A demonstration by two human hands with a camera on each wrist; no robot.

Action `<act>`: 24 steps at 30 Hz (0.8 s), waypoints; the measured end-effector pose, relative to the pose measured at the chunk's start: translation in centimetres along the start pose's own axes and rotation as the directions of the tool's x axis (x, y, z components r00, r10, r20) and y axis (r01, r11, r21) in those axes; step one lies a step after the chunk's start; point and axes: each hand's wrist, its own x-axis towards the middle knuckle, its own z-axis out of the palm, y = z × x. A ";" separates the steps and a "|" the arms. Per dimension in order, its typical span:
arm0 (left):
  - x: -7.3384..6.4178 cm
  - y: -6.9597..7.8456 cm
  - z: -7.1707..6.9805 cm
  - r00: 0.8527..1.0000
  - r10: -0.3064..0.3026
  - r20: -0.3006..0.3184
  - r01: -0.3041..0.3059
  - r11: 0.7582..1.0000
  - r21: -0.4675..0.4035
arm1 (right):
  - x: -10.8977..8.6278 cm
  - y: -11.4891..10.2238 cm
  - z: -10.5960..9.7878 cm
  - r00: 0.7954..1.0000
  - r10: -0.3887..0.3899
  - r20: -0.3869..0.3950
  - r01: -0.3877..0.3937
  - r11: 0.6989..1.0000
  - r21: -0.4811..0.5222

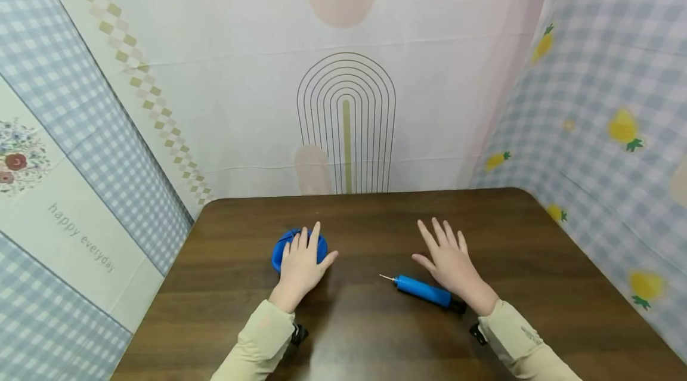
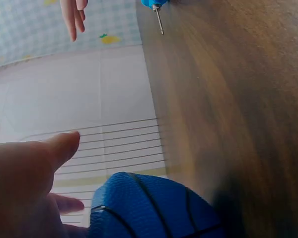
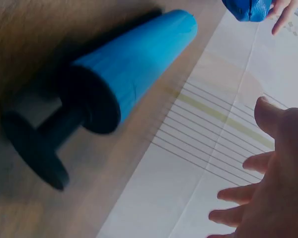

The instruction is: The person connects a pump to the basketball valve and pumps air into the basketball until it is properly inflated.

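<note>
Head view: a person's left hand [image 1: 302, 265], grasping nothing, extends its fingers over a slack blue ball [image 2: 154, 208] on the brown tabletop [image 1: 365, 345], though whether they touch cannot be told. The right hand [image 1: 449, 262], fingers spread and clasping nothing, is just beside a blue pump [image 1: 424, 291] lying with its needle [image 1: 387, 278] pointing leftward.

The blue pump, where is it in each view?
Head: blue pump lower right of center, by the right hand.
Left wrist: top edge, needle and a bit of blue.
Right wrist: upper left, black handle toward the left edge.
Shared landmark: the backdrop's printed arch lines.
</note>
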 end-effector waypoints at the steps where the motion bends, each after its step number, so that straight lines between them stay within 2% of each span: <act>1: 0.0 -0.1 0.1 1.000 -0.014 0.005 0.014 1.000 -0.004 | -0.1 0.0 0.1 1.000 -0.011 0.001 0.011 1.000 -0.001; 5: 0.1 -0.5 0.8 0.998 -0.059 0.014 0.059 0.998 0.001 | -0.6 -0.3 0.6 0.997 -0.052 0.053 0.052 0.999 0.007; 7: 0.3 -0.9 1.3 0.998 -0.068 0.001 0.068 0.998 0.019 | -0.8 -0.4 0.7 0.991 -0.064 0.114 0.061 0.998 0.034; 11: 0.5 -1.3 1.9 0.995 -0.086 -0.040 0.088 0.995 0.042 | -1.4 -0.7 1.1 0.967 -0.093 0.239 0.080 0.995 0.064; 13: 0.5 -1.4 2.0 0.994 -0.091 -0.053 0.093 0.994 0.054 | -1.7 -0.8 1.3 0.956 -0.104 0.275 0.090 0.994 0.064; 15: 0.6 -1.4 2.1 0.994 -0.096 -0.056 0.100 0.993 0.066 | -1.9 -0.9 1.6 0.952 -0.112 0.283 0.102 0.994 0.050; 19: 0.5 -1.4 2.4 0.993 -0.084 -0.089 0.092 0.991 0.092 | -2.1 -1.0 2.1 0.958 -0.096 0.269 0.092 0.995 0.029; 24: 0.2 -1.4 2.8 0.980 -0.013 -0.198 0.039 0.991 0.128 | -2.3 -1.1 2.5 0.966 -0.079 0.244 0.080 0.997 0.008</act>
